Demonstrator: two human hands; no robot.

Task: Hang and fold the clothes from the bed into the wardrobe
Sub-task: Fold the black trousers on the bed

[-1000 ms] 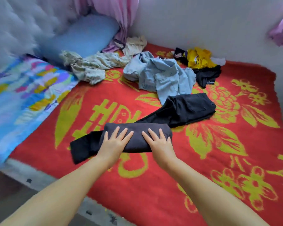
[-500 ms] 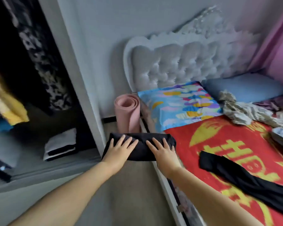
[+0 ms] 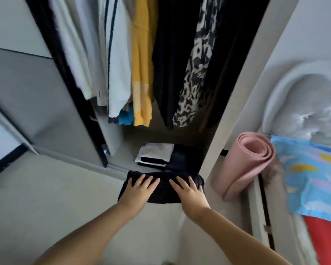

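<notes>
two hands (image 3: pixel 164 188) around folded black garment (image 3: pixel 161 196), before open wardrobe (image 3: pixel 224 115)

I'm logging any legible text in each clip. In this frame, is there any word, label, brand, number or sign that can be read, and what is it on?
None can be read.
The hanging clothes show only plain colours, stripes and a blotchy black-and-white print, no lettering.
The folded dark garment held by the left hand and right hand shows no label.
The pink mat and the pillow carry no text.
</notes>
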